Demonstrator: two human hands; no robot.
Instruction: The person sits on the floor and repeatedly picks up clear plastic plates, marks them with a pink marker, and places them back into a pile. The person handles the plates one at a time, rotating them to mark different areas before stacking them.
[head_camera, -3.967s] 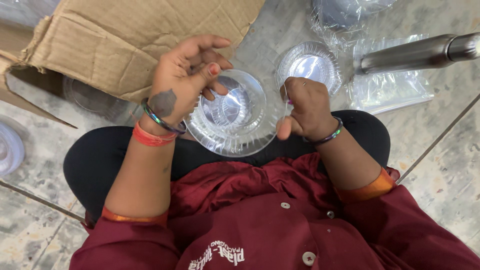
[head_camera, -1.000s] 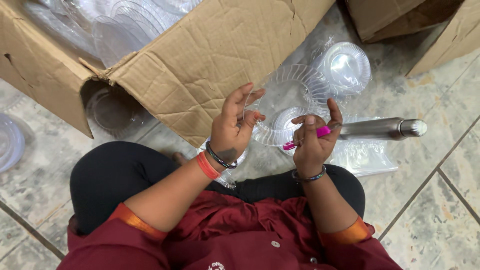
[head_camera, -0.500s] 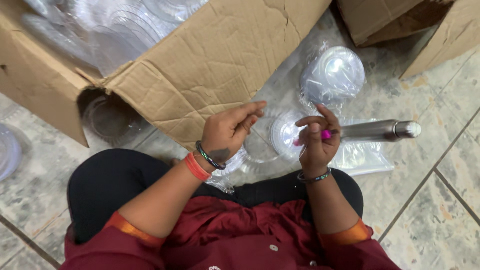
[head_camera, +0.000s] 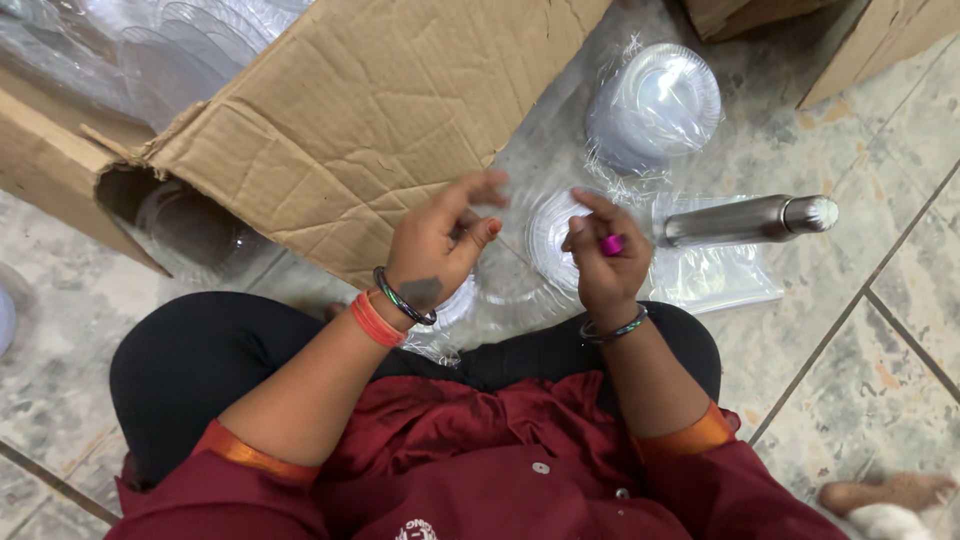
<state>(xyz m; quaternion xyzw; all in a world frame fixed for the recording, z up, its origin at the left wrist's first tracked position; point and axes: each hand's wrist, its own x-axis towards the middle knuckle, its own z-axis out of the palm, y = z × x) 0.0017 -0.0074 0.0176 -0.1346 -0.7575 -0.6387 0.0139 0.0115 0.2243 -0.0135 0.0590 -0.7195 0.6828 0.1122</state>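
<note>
Sitting on the tiled floor (head_camera: 880, 380), you raise both hands above your lap. Your right hand (head_camera: 605, 265) pinches a clear plastic lid (head_camera: 553, 240); your left hand (head_camera: 440, 245) hovers just beside it, fingers loosely curled, holding nothing. A steel bottle (head_camera: 745, 220) lies near the lid, beside the cardboard box (head_camera: 370, 120).

A clear plastic lid (head_camera: 556, 240), round and ribbed around its rim, is held up on edge between the two hands above the person's lap, its face turned toward the camera. The right hand (head_camera: 604, 262) pinches its right edge. The left hand (head_camera: 437, 250) is open beside its left edge; whether it touches cannot be told. The lid is see-through, so the tiled floor shows behind it.
</note>
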